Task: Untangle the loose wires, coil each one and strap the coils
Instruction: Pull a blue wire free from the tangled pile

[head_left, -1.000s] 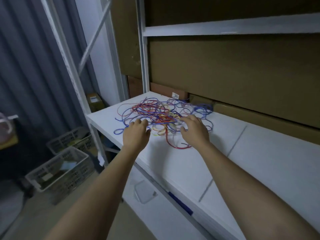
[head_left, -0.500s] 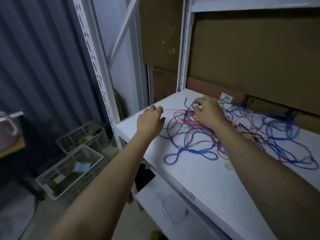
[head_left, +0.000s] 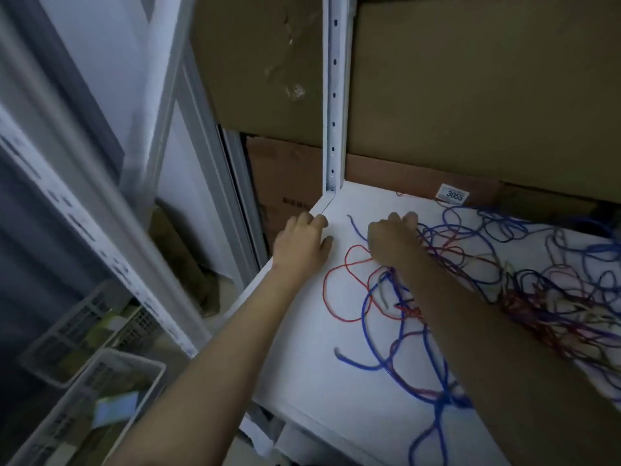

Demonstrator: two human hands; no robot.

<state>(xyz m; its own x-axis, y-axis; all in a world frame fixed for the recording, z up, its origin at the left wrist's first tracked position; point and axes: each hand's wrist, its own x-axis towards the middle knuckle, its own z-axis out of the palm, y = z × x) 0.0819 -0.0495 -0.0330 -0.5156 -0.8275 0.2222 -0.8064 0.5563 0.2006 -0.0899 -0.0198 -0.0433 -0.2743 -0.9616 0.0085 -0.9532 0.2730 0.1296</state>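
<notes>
Blue and red wires [head_left: 477,280] (tangled); white shelf [head_left: 322,371]; brown cardboard [head_left: 470,79]

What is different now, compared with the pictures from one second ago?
Both hands went from the near edge of the wire tangle to its far left end. The left hand now rests on the bare shelf corner; the right hand lies on the wires, grip hidden. The wires are still tangled, none coiled.

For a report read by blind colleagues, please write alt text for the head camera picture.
A person's two bare hands reach over a white shelf: the right hand sits at the edge of a tangle of blue and red wires, the left hand lies flat near the shelf corner. Cardboard boxes stand behind; plastic baskets sit on the floor.
</notes>
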